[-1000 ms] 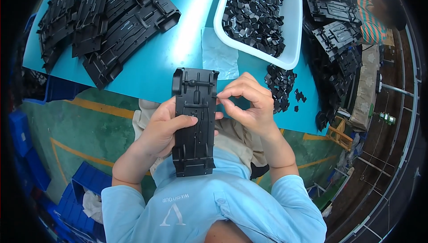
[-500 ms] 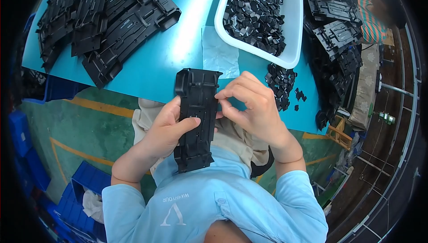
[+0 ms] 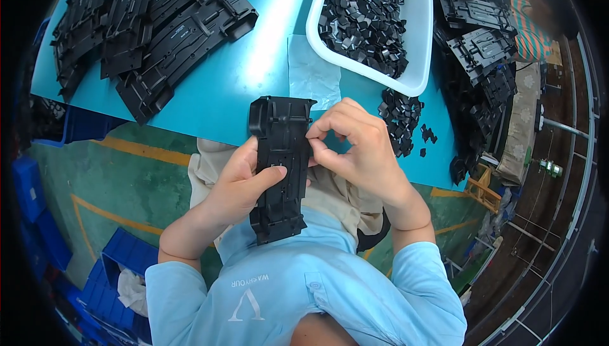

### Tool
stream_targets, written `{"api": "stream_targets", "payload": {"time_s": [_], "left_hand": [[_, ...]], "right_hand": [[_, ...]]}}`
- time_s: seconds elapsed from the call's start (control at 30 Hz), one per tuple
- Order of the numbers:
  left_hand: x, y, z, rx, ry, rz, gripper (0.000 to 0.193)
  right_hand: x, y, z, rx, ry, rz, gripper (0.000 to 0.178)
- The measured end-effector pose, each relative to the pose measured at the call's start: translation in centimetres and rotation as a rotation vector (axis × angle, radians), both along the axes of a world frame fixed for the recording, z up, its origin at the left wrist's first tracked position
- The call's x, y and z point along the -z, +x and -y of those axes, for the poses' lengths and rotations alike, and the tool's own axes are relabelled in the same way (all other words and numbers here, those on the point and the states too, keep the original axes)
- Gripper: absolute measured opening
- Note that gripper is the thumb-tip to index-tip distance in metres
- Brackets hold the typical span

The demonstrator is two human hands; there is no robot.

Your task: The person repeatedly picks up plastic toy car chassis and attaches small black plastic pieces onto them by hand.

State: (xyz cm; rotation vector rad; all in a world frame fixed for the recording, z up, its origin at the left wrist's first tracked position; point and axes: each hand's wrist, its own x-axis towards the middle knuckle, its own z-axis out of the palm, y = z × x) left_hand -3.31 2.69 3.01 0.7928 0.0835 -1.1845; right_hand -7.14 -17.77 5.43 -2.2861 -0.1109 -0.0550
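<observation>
A long black molded plastic panel (image 3: 283,136) with ribs and raised ends is held upright over my lap, just off the table's near edge. My left hand (image 3: 236,178) grips its left side, thumb pressed on the face and fingers behind it. Against the panel's right edge, my right hand (image 3: 358,143) is closed in a pinch of thumb and index finger. Whatever sits between those fingertips is too small or hidden to make out. Beyond my right hand lies a loose pile of small black plastic pieces (image 3: 399,120).
On the blue-green table (image 3: 222,101) stands a white bin (image 3: 374,82) full of small black pieces (image 3: 361,22). A clear plastic sheet (image 3: 311,82) lies beside it. Similar panels are stacked at left (image 3: 184,47) and right (image 3: 482,51). Blue crates (image 3: 120,251) stand on the floor.
Almost nothing differs. My right hand's fingers have shifted very slightly at the panel's edge; the left hand keeps its hold.
</observation>
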Motion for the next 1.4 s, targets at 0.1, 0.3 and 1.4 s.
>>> {"api": "stream_targets", "payload": {"time_s": [0.1, 0.3, 1.4], "left_hand": [[-0.1, 0.0, 0.0, 0.008, 0.008, 0.020, 0.041], [0.0, -0.2, 0.0, 0.007, 0.012, 0.030, 0.034], [1.0, -1.6, 0.2, -0.047, -0.002, 0.171, 0.041]], "right_hand": [[-0.3, 0.1, 0.1, -0.020, -0.014, -0.019, 0.014], [-0.8, 0.4, -0.2, -0.050, -0.100, 0.006, 0.015], [0.6, -1.1, -0.8, 0.030, -0.103, 0.153, 0.017]]}}
